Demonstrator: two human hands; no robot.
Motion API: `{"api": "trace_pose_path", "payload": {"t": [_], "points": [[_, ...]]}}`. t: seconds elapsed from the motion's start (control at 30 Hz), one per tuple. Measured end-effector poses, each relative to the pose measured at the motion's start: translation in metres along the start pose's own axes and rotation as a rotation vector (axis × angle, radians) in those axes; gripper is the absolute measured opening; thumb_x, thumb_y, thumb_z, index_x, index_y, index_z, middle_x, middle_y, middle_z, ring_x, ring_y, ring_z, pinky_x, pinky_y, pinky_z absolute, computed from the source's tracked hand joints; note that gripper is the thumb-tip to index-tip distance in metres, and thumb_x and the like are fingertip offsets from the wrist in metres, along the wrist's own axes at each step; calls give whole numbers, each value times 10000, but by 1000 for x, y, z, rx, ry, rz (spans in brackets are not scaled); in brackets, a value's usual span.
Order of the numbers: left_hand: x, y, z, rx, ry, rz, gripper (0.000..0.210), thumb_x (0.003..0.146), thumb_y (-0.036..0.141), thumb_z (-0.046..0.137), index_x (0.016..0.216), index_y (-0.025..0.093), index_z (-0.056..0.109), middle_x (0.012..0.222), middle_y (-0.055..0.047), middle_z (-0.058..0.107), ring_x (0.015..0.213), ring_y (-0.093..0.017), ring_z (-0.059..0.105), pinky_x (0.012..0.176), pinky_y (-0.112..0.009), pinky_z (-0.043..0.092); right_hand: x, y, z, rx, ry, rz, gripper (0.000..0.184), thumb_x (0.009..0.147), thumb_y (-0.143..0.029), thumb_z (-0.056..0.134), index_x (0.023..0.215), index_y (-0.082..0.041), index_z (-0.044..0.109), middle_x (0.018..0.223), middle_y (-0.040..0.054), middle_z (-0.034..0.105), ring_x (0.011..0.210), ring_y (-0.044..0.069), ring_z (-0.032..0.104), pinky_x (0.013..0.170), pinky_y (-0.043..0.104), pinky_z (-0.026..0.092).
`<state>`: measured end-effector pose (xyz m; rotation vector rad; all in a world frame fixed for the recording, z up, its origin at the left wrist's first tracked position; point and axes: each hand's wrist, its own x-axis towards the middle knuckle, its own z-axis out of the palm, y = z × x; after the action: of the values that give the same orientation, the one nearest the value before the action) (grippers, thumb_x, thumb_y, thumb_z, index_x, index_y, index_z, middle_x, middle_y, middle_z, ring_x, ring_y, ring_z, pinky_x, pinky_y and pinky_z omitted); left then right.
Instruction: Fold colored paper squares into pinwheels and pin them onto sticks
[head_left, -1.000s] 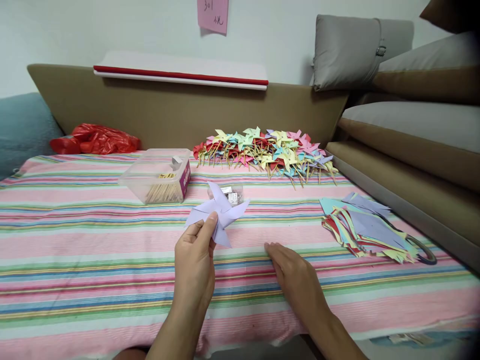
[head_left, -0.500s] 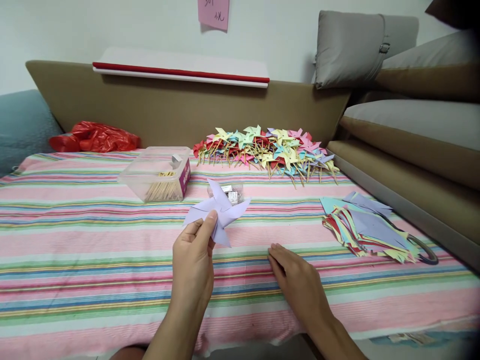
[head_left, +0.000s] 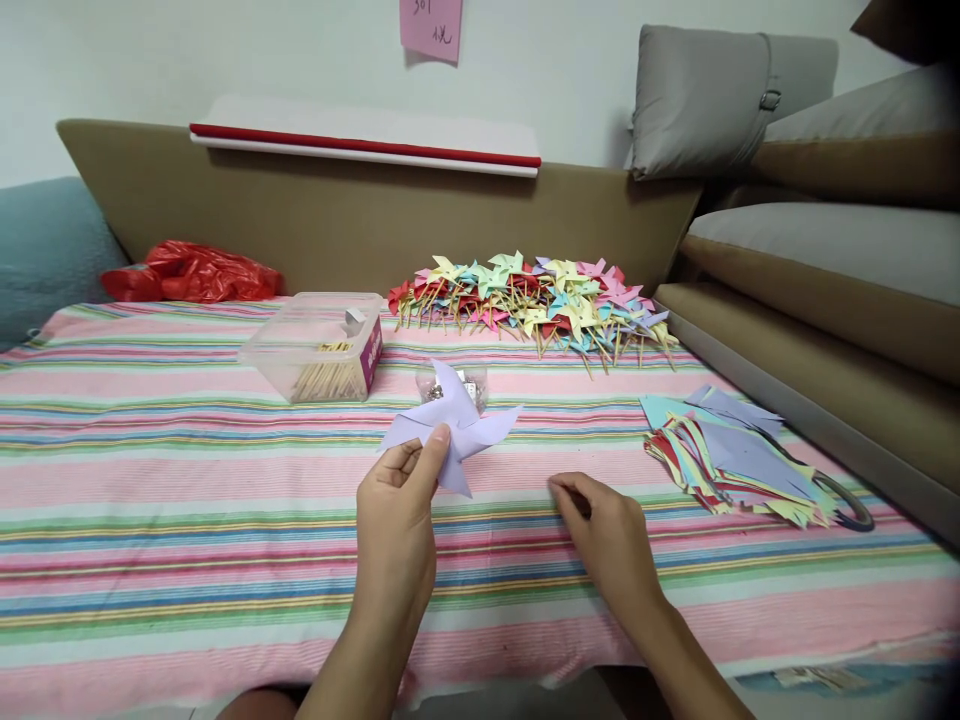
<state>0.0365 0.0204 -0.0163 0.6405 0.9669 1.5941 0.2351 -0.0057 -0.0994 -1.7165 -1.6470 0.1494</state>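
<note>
A lilac paper pinwheel (head_left: 454, 420) with folded blades is pinched between the thumb and fingers of my left hand (head_left: 401, 510), raised above the striped cloth. No stick shows on it. To its right, my right hand (head_left: 609, 530) has its thumb and forefinger tips pressed together in a pinch; whatever they hold, if anything, is too small to make out. Partly hidden behind the pinwheel lies a clear bag (head_left: 478, 385) of small metal pieces. A clear plastic box (head_left: 281, 345) with thin wooden sticks (head_left: 328, 378) stands farther back on the left.
Many finished paper pinwheels (head_left: 525, 290) are heaped at the back. On the right, scissors (head_left: 847, 505) lie beneath or among cut coloured paper pieces (head_left: 742, 460). A red plastic bag (head_left: 199, 272) sits at the back left. Grey-brown cushions (head_left: 825, 260) line the right side.
My left hand and the pinwheel have shifted slightly right, with the pinwheel tilting a little. My right hand has moved slightly right and up, its thumb and forefinger now coming together.
</note>
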Motion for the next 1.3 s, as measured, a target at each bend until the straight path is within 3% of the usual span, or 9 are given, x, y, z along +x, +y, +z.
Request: {"api": "trace_pose_path", "payload": {"t": [0.3, 0.6, 0.87, 1.03, 1.2, 1.3], "points": [[-2, 2, -2, -8, -1, 23, 280, 708, 399, 883, 808, 156, 784, 896, -56, 772, 871, -166, 660, 768, -252, 506, 3, -1, 4, 125, -61, 42, 262, 961, -347, 501, 1005, -205, 718, 994, 73, 775, 945, 248, 716, 834, 380, 554], [1, 4, -2, -7, 18, 22, 295, 692, 405, 891, 794, 155, 775, 868, -43, 755, 816, -149, 649, 712, -234, 498, 6, 3, 4, 154, -94, 28, 220, 941, -280, 524, 925, -231, 739, 944, 42, 797, 881, 224, 750, 771, 340, 596], [1, 3, -3, -6, -6, 36, 289, 724, 406, 873, 823, 152, 777, 874, -44, 748, 864, -157, 649, 756, -238, 499, 2, -5, -1, -47, -112, -156, 194, 955, -196, 534, 996, -206, 723, 972, 59, 788, 903, 225, 730, 783, 355, 602], [0, 5, -1, 1, 0, 24, 315, 702, 420, 881, 834, 151, 784, 904, -63, 763, 902, -193, 673, 784, -268, 510, -19, -7, 11, -232, -146, -318, 353, 966, -127, 503, 1252, -178, 703, 1290, 155, 711, 1168, 314, 675, 965, 493, 570], [2, 3, 1, -2, 0, 34, 303, 661, 374, 909, 805, 145, 772, 856, -42, 749, 833, -162, 659, 753, -249, 501, -30, -11, 26, -460, -183, -317, 496, 892, 35, 467, 1356, -65, 611, 1391, 221, 629, 1284, 343, 607, 1009, 501, 553], [6, 6, 0, -3, -4, 74, 298, 629, 332, 926, 791, 138, 767, 806, -16, 727, 767, -127, 634, 695, -214, 480, -21, -19, 22, -531, -228, -297, 489, 880, 66, 483, 1319, -84, 637, 1345, 204, 667, 1237, 302, 646, 1002, 431, 563]]}}
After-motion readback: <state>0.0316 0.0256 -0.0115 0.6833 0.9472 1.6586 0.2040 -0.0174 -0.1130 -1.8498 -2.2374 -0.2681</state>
